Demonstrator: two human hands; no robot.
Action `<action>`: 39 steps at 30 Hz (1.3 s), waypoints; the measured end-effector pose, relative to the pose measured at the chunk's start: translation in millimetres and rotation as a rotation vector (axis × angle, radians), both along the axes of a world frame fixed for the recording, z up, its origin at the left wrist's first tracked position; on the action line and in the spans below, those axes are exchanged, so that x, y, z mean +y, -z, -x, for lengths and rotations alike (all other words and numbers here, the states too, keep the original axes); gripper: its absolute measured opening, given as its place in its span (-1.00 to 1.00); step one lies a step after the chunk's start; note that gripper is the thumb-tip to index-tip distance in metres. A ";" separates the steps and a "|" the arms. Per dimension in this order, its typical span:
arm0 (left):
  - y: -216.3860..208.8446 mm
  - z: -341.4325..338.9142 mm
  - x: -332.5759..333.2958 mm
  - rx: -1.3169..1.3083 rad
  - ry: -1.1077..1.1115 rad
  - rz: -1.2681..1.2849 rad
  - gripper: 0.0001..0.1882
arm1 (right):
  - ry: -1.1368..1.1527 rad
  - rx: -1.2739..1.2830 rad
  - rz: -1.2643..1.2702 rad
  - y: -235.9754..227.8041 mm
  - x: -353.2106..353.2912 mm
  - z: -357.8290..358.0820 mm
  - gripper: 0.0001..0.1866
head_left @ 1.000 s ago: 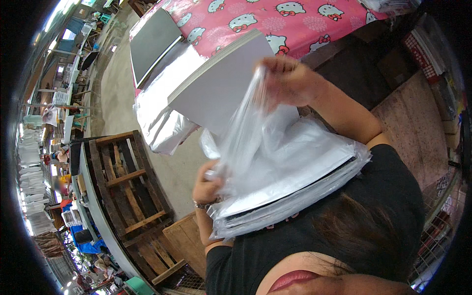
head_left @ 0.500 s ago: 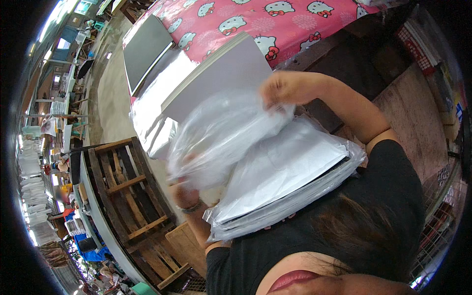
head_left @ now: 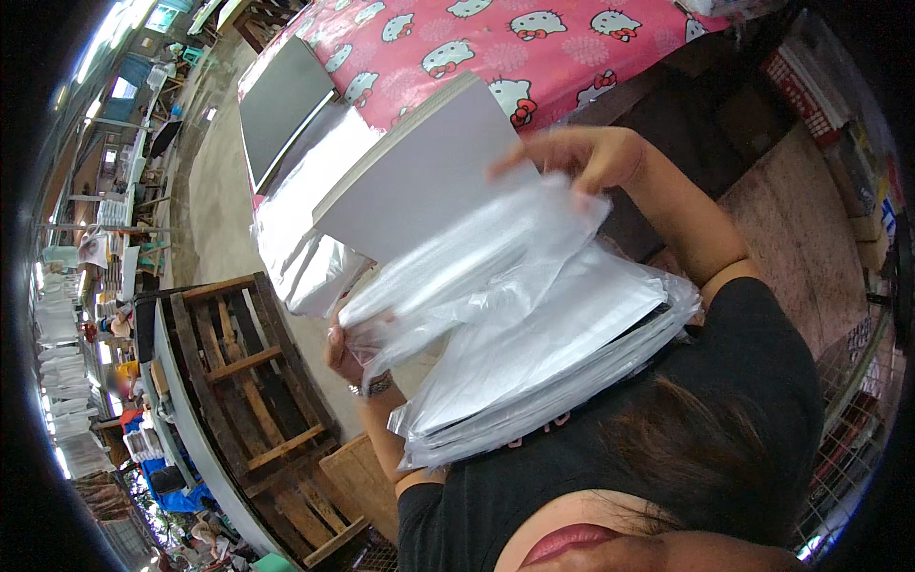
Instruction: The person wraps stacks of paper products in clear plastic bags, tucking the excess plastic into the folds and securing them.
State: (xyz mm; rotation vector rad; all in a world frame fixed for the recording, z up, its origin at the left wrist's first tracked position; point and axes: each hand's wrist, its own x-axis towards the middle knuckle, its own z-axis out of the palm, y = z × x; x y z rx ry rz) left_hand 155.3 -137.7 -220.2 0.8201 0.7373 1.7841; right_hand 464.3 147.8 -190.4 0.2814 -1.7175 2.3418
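A clear plastic bag (head_left: pixel 467 250) stretches between my two hands, its sheet loose and wrinkled. My left hand (head_left: pixel 349 355) is closed on its left end, the fingers partly behind the film. At the upper right corner of the bag my right hand (head_left: pixel 589 164) has its fingers stretched out and apart, somewhat blurred, with the thumb against the film. Just beyond lies a thick stack of white boards (head_left: pixel 434 167), its near part under the bag. Closest to my body is a pile of plastic bags with white sheets (head_left: pixel 543 348), resting against my black shirt.
A table with a pink patterned cover (head_left: pixel 562 71) extends away from me. On its left are a dark grey board (head_left: pixel 286 105) and shiny crumpled plastic (head_left: pixel 300 205). Left of me stands a wooden pallet (head_left: pixel 238 362); a brown board (head_left: pixel 801 229) is at the right.
The plastic bag has dropped flatter and uncovered more of the white stack. My right hand has moved slightly right, its fingers opening from a pinch. My left hand has shifted up a little.
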 end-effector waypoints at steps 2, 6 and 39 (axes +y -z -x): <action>21.3 23.3 -10.2 0.019 -0.127 0.077 -0.39 | -0.014 0.142 0.218 -12.6 3.4 1.2 -0.13; -25.1 11.8 53.1 0.391 -0.487 0.317 -0.63 | 0.303 0.150 0.100 -22.1 9.7 16.1 -0.15; 184.2 -8.8 -5.2 0.636 0.266 1.114 -0.71 | 0.079 -0.964 -0.241 240.2 6.8 -48.9 -0.52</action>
